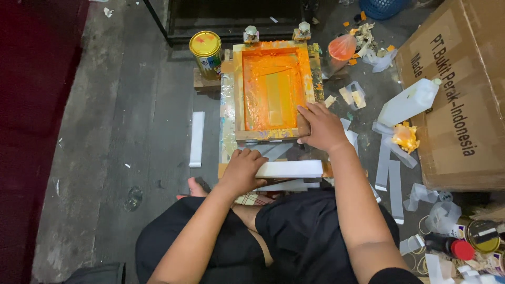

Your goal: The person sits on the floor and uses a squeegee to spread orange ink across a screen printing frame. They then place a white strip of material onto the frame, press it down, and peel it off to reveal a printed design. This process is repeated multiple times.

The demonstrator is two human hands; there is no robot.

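On the concrete floor (152, 121), the stiff, ink-slick wooden screen frame (271, 89) is pressed at its bare near corner by the flat, open right hand (321, 129), while the left hand (243, 171) curls over a light, flimsy white strip (289, 169) just below it.

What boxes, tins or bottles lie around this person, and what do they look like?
Cardboard box: far right, big, brown, dark print.
Paint tin: left of the orange-smeared frame, round, yellow lid.
Plastic jug: against the box, white, tilted.
Tin: lower right, round, yellowish, partly hidden.
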